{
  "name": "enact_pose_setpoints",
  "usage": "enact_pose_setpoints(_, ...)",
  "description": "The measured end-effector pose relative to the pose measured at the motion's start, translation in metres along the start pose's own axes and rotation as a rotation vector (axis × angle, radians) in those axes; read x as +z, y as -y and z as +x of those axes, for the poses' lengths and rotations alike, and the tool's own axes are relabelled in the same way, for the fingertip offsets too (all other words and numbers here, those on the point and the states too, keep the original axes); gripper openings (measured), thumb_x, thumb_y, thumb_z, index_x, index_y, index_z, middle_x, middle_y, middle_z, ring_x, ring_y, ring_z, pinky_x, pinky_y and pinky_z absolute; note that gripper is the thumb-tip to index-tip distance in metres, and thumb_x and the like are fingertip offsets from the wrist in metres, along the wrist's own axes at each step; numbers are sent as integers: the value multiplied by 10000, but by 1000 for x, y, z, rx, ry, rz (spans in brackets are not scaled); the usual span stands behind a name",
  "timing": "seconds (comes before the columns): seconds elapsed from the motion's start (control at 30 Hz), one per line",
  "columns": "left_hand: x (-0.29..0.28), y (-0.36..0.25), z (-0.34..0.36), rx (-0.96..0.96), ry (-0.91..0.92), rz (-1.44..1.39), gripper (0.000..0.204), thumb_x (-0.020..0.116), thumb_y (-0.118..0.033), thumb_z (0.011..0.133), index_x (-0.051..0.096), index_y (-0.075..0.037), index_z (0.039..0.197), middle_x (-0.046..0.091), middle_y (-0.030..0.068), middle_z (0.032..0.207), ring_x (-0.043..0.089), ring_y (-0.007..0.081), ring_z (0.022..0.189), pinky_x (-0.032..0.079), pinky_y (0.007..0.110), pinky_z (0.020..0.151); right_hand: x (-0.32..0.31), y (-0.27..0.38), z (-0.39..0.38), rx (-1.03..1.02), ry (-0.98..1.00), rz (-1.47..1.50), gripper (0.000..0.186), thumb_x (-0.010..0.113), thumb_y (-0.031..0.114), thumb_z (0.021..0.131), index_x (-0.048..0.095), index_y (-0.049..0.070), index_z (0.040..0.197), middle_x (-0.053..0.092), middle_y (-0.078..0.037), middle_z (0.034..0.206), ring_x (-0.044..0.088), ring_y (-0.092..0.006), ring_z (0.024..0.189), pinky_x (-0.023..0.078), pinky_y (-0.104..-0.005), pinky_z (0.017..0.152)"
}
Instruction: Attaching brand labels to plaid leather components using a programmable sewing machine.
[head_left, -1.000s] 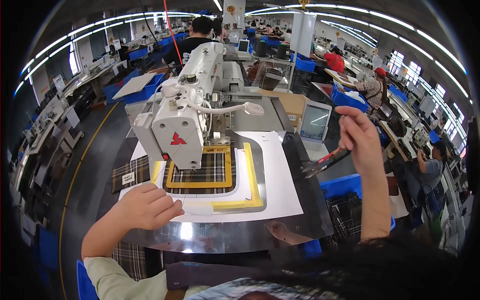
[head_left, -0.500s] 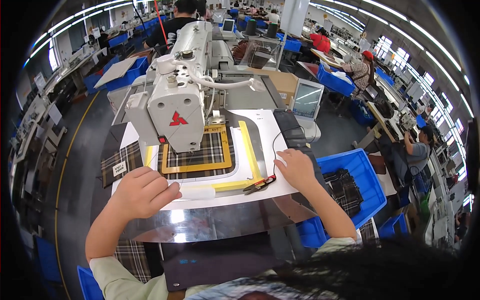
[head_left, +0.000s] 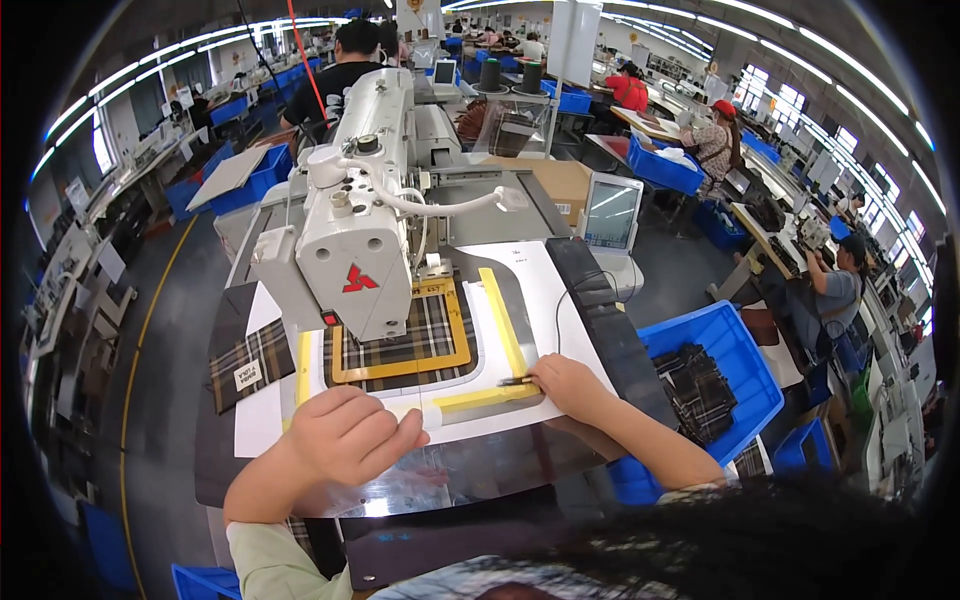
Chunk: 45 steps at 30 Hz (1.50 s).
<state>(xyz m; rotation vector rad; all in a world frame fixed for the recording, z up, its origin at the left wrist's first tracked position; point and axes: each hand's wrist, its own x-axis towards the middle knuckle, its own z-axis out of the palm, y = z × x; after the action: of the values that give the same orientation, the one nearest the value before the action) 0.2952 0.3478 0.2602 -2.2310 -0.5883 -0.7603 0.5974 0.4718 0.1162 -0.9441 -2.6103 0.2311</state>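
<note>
My right hand (head_left: 567,385) grips a pair of thread snips (head_left: 517,381); their dark blades point left over the corner of the yellow tape strips (head_left: 505,325). My left hand (head_left: 350,437) is closed, with thumb and index finger together, above the near edge of the white sheet (head_left: 262,430). Whatever its fingers hold is too small to make out. Between and beyond my hands, a yellow frame (head_left: 405,373) borders brown-and-black plaid cloth (head_left: 385,353) under the white sewing machine head (head_left: 350,265). The machine hides the needle area and part of the cloth.
A plaid piece with a white label (head_left: 248,375) lies at the left. To the right are a touch screen (head_left: 610,215) and a blue crate (head_left: 765,410) containing plaid pieces (head_left: 695,385). Behind the machine stand dark thread cones (head_left: 490,75). Several people sit further off.
My right hand has moved left and down and taken hold of the snips that lay on the sheet. My left hand has shifted right and nearer, still closed. The view has tilted slightly.
</note>
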Motion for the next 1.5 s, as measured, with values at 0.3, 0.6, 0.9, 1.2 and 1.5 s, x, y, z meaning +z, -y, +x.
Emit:
enact_pose_setpoints(0.3,17,-10,-2,6,19,-84,140,723,-221,753,643,-121,807,366,-56,584,414,65,498,279,216,450,-55,52,127,-17,-606,75,291,584,328,878,565,63,995,602,-98,771,601,-262,651,457,-363,581)
enact_pose_setpoints(0.6,14,-6,-10,-67,18,-175,146,738,-211,735,648,-119,805,367,-59,567,403,65,470,271,214,426,-56,70,178,-104,-819,-67,256,644,302,840,545,67,867,557,-68,622,557,-243,507,429,-338,457)
enact_pose_setpoints(0.9,17,-9,-12,-44,-7,-221,152,730,-218,746,641,-117,815,366,-60,571,402,62,470,276,205,429,-43,67,175,-119,-794,-41,228,676,300,821,577,95,835,574,-40,583,550,-210,457,419,-302,422)
enact_pose_setpoints(1.2,31,-18,-9,21,104,-319,147,706,-217,764,609,-116,809,411,-52,600,439,67,502,317,202,436,-46,72,181,27,-691,826,195,654,126,852,628,26,1017,487,65,619,374,-11,564,313,-185,498)
enact_pose_setpoints(1.5,28,-15,-8,35,120,-289,147,705,-214,765,613,-113,819,412,-55,600,437,67,500,318,204,440,-41,78,201,117,-591,1132,156,653,141,858,623,16,947,461,91,670,361,-10,584,298,-196,522)
